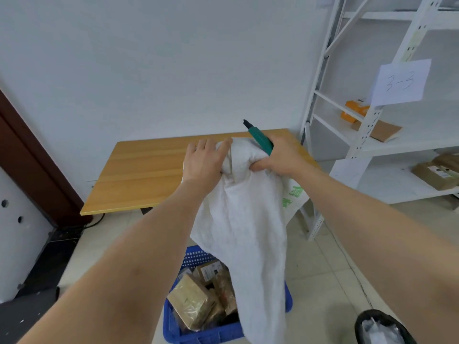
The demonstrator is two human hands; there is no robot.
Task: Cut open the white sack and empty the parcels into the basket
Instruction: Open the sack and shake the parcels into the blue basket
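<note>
The white sack [248, 214] hangs limp from both hands over the blue basket [206, 333] on the floor. My left hand [205, 161] grips the sack's bunched upper end from the left. My right hand [280, 156] pinches the same bunch from the right and also holds a green-handled cutter [259, 137], its dark tip pointing up and away. Several brown parcels [191, 304] lie in the basket, partly hidden by the sack's lower end.
A wooden table [149, 170] stands against the wall behind the sack. White metal shelving [367, 135] at the right holds brown and orange parcels and a paper sign. A black bin [382, 328] sits at the bottom right. A dark door frame is at the left.
</note>
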